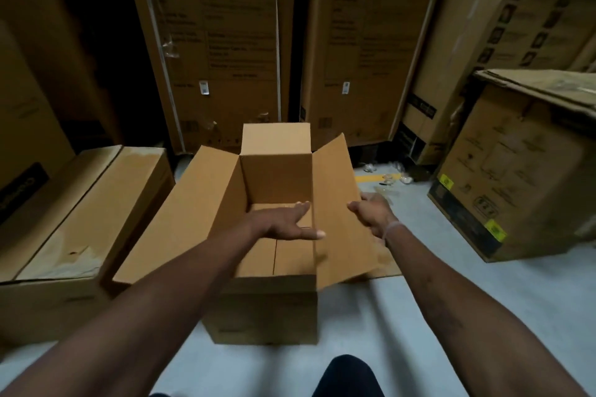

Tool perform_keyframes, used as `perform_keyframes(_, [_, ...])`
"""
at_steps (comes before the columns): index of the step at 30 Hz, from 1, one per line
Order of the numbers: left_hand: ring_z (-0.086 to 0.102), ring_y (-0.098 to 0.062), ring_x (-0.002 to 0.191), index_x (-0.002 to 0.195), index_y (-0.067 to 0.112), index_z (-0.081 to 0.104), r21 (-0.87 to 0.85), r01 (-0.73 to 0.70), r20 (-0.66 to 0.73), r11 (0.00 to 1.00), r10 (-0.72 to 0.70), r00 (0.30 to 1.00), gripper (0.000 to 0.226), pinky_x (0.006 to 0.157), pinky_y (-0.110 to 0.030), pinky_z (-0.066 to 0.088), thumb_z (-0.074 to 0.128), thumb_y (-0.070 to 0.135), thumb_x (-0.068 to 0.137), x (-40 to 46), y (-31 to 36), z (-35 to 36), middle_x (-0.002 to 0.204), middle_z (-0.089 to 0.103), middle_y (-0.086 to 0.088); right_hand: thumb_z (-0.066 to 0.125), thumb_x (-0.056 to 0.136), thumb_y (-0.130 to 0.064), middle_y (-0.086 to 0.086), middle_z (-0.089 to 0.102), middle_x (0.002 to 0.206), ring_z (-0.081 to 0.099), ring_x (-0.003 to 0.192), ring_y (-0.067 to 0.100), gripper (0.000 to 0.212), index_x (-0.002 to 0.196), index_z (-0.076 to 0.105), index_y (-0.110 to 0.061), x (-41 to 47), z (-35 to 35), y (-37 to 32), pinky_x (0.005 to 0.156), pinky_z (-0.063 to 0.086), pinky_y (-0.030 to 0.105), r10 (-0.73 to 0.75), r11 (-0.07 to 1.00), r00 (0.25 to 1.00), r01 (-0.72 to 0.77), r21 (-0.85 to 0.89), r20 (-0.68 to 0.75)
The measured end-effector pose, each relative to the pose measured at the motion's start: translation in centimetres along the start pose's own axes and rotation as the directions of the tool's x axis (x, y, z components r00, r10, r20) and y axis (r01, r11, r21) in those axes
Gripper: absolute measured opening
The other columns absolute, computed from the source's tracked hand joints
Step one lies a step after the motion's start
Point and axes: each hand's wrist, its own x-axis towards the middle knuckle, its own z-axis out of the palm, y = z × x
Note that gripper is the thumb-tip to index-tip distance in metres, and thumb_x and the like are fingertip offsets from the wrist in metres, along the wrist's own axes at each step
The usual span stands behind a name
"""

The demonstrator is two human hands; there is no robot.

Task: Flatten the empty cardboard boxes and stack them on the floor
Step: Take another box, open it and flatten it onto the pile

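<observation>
At the bottom edge of the frame, a dark, rounded shape, probably the person's knee [348, 375], is showing over the pale, smooth grey floor [419, 316]. Two bare forearms are reaching up from the lower corners toward the middle of the frame.

The left hand [287, 224] is hovering over the mouth of the open cardboard box [267, 309], fingers straight and spread, gripping nothing. The right hand [374, 214], wearing a thin pale band at the wrist, is resting against the outer face of the box's right flap [338, 203]; its fingers are lying behind the card, so whether it is pinching the flap cannot be told.

The box is standing upright on the floor at the centre of the frame, plain matte brown corrugated card with crisp square edges. All the top flaps that show are standing open: a wide one sloping left, a narrow one upright at the far side, the right one tilting outward. Its inside is bare, a centre seam running along the bottom.

A long, low carton [80, 213] with a scuffed, whitish top is lying at the left. A squat printed carton [516, 177] with yellow labels is sitting at the right. Tall printed cartons [219, 42] are standing along the top of the frame, with crumpled litter [392, 176] lying at their foot.
</observation>
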Motion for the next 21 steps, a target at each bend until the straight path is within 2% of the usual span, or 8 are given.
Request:
perform_keyframes(3, [0.031,-0.029,0.150,0.164,0.022,0.005,0.009,-0.132,-0.020,0.991,0.132,0.991,0.113,0.122,-0.044,0.031,0.064,0.076,0.084,-1.4,3.6,0.2,0.170,0.020,-0.008,0.068,0.089,-0.015,0.002,0.076,0.087,0.071,0.082,0.021,0.009,0.085,0.075,-0.013,-2.5,0.8,-5.7,0.073,0.059,0.030,-0.115,0.988,0.987,0.102,-0.112,-0.109])
perform_keyframes(5, [0.026,-0.028,0.153,0.164,0.024,-0.006,0.040,-0.159,-0.039,0.986,0.161,0.986,0.135,0.124,-0.045,0.029,0.068,0.087,0.070,-2.0,4.6,0.4,0.172,0.012,-0.004,0.068,0.087,-0.015,0.003,0.073,0.082,0.069,0.078,0.021,0.012,0.081,0.075,-0.009,-3.1,0.9,-9.4,0.063,0.053,0.028,-0.206,0.959,0.970,0.173,-0.225,-0.132])
perform_keyframes(7, [0.018,-0.026,0.157,0.159,0.031,-0.025,-0.042,-0.158,-0.095,0.987,0.153,0.984,0.144,0.127,-0.046,0.024,0.073,0.083,0.067,-2.8,4.8,0.3,0.174,-0.001,0.003,0.067,0.090,-0.019,0.004,0.073,0.085,0.069,0.079,0.022,0.015,0.086,0.077,-0.009,-3.9,0.8,-13.3,0.063,0.052,0.031,-0.262,0.922,0.956,0.207,-0.328,-0.131])
perform_keyframes(10, [0.018,-0.025,0.157,0.151,0.034,-0.040,-0.169,-0.208,-0.221,0.963,0.169,0.961,0.137,0.126,-0.044,0.025,0.071,0.073,0.080,-4.3,4.5,0.3,0.174,-0.003,0.001,0.067,0.095,-0.027,0.002,0.071,0.093,0.068,0.086,0.022,0.016,0.094,0.075,-0.014,-5.0,1.8,-18.4,0.073,0.055,0.032,-0.345,0.881,0.926,0.264,-0.392,-0.151])
perform_keyframes(12, [0.016,-0.023,0.157,0.151,0.036,-0.040,-0.235,-0.255,-0.306,0.938,0.178,0.935,0.130,0.124,-0.036,0.024,0.067,0.071,0.085,-5.0,3.7,0.4,0.174,-0.004,0.001,0.069,0.095,-0.031,0.003,0.072,0.096,0.070,0.089,0.023,0.017,0.094,0.073,-0.015,-5.5,3.9,-20.7,0.079,0.061,0.037,-0.398,0.849,0.901,0.292,-0.439,-0.170])
perform_keyframes(15, [0.022,-0.022,0.155,0.155,0.028,-0.034,-0.226,-0.270,-0.407,0.936,0.162,0.899,0.120,0.116,-0.025,0.026,0.066,0.055,0.094,-5.5,1.7,1.2,0.173,0.000,0.000,0.067,0.098,-0.026,0.004,0.070,0.097,0.069,0.092,0.025,0.012,0.097,0.073,-0.016,-7.1,8.2,-21.8,0.076,0.059,0.036,-0.471,0.773,0.867,0.318,-0.548,-0.162])
perform_keyframes(18, [0.025,-0.024,0.155,0.157,0.031,-0.030,-0.205,-0.225,-0.491,0.953,0.099,0.865,0.121,0.126,-0.043,0.024,0.069,0.046,0.091,-6.0,-1.2,3.0,0.173,0.004,-0.003,0.063,0.097,-0.021,0.007,0.071,0.101,0.069,0.099,0.031,0.017,0.104,0.075,-0.012,-7.9,13.1,-20.0,0.070,0.050,0.033,-0.476,0.736,0.873,0.330,-0.592,-0.105])
perform_keyframes(21, [0.027,-0.022,0.154,0.163,0.033,-0.007,-0.263,-0.218,-0.613,0.940,0.012,0.790,0.103,0.124,-0.056,0.026,0.064,0.039,0.088,-6.6,-3.7,5.3,0.171,0.018,0.003,0.063,0.095,-0.024,0.010,0.072,0.101,0.069,0.094,0.034,0.021,0.102,0.076,-0.009,-8.1,17.4,-16.4,0.069,0.051,0.034,-0.453,0.712,0.891,0.377,-0.592,0.024])
